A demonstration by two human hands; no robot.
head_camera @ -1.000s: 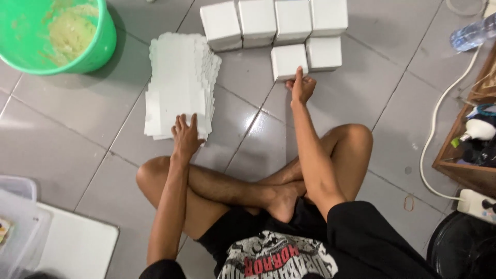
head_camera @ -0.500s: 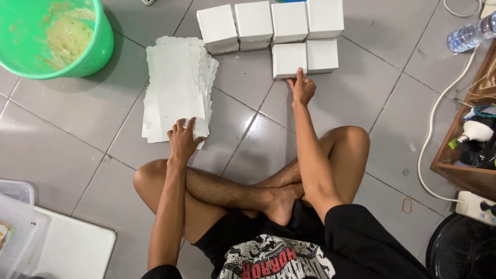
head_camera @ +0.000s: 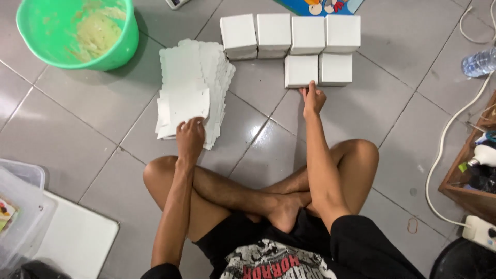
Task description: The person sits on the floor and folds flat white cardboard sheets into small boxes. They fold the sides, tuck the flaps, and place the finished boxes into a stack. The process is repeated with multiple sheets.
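I sit cross-legged on a grey tiled floor. My left hand (head_camera: 190, 138) rests on the near end of a stack of flat white box blanks (head_camera: 194, 82), fingers on the top sheet. My right hand (head_camera: 313, 98) reaches forward and touches the front face of a folded white box (head_camera: 301, 71). That box sits in the near row of a group of several folded white boxes (head_camera: 290, 34) lined up in two rows.
A green bucket (head_camera: 124, 44) with pale mash stands at the far left. Clear plastic containers (head_camera: 23, 206) and a white lid lie near left. At right are a water bottle (head_camera: 479, 62), a white cable (head_camera: 439, 155), a power strip and a wooden crate (head_camera: 473, 196).
My left hand has slid a little further onto the stack of blanks. The right hand stays at the near box; the view has shifted slightly.
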